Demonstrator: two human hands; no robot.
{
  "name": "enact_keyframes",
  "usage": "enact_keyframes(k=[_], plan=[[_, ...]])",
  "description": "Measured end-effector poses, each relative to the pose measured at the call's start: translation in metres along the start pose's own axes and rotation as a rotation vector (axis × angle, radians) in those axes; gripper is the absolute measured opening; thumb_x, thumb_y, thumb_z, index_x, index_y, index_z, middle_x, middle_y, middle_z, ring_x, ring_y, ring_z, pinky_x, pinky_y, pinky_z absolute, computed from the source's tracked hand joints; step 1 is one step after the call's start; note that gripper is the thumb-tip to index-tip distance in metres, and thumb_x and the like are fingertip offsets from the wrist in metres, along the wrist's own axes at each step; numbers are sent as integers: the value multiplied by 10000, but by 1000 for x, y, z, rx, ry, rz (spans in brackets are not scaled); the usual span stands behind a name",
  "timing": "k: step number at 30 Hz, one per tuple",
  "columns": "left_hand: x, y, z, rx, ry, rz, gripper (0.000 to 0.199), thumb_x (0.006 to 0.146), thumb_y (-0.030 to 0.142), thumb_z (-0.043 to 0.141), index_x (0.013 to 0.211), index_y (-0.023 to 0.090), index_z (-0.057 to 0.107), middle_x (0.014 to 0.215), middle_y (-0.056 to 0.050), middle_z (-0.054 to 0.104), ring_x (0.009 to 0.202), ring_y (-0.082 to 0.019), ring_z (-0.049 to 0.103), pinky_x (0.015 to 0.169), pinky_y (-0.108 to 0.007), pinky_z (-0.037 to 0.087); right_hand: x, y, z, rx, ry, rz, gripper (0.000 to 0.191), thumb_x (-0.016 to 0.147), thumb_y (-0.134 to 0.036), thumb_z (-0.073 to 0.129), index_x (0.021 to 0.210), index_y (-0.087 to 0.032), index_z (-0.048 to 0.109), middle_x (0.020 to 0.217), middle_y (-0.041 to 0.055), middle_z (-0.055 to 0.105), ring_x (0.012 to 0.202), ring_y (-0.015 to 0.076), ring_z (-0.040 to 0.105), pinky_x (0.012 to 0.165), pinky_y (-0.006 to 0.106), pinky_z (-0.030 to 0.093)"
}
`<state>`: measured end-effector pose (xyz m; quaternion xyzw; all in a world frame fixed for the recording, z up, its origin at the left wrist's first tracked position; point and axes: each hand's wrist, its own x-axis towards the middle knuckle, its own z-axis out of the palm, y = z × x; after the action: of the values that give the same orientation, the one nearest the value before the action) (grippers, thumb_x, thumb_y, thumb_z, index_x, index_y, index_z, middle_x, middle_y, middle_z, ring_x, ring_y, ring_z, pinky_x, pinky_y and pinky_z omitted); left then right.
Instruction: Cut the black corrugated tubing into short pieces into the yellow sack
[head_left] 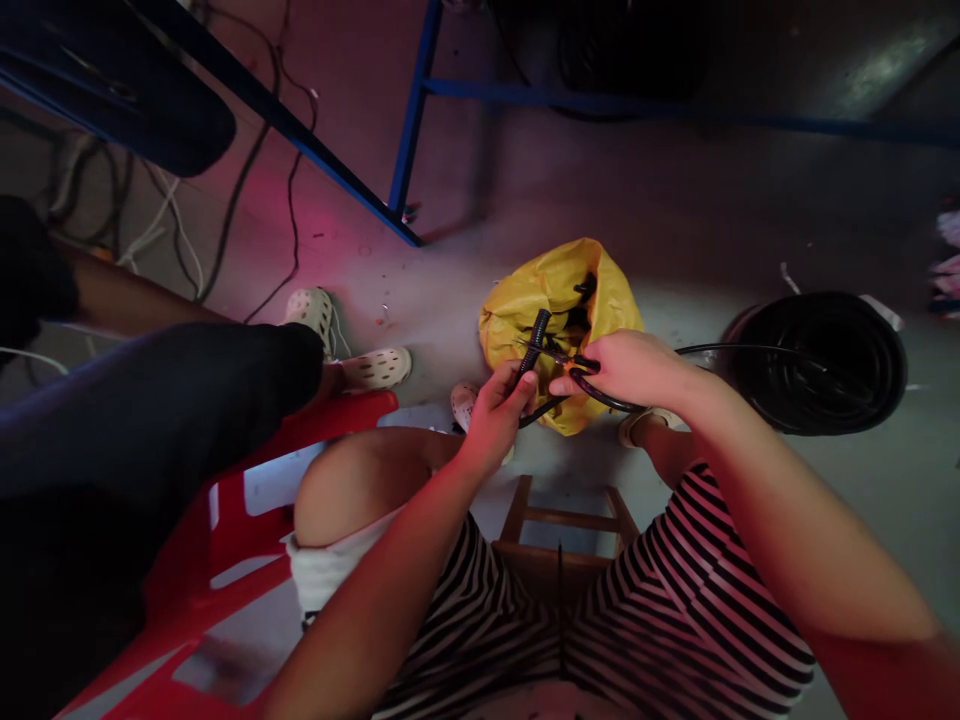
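Your left hand point(495, 412) grips corrugated tube point(537, 332) above the yellow bag point(621, 290), toward its left edge; your right hand point(632, 368) grips scissors point(577, 364). Tube slippage could let them nick you.

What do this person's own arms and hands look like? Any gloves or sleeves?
The left hand and right hand are ordinary human hands, ungloved. The forearms are bare, with no watch, cable or marking visible. Whether the reddish area at the lower right is a sleeve or light, I can't tell. Black-and-white striped clothing covers the lap.
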<state>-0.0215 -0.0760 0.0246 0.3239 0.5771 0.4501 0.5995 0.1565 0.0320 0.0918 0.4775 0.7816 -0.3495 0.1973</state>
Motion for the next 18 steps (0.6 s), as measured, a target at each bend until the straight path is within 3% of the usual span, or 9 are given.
enact_keyframes(k=[18], plan=[[-7, -6, -4, 0, 14, 13, 322, 906, 506, 698, 945, 195, 626, 669, 55, 481, 611, -109, 436, 621, -257, 368, -5, -3, 7, -11, -22, -21, 735, 859, -863, 490, 806, -176, 744, 697, 99, 683, 630, 199, 584, 579, 301, 310]])
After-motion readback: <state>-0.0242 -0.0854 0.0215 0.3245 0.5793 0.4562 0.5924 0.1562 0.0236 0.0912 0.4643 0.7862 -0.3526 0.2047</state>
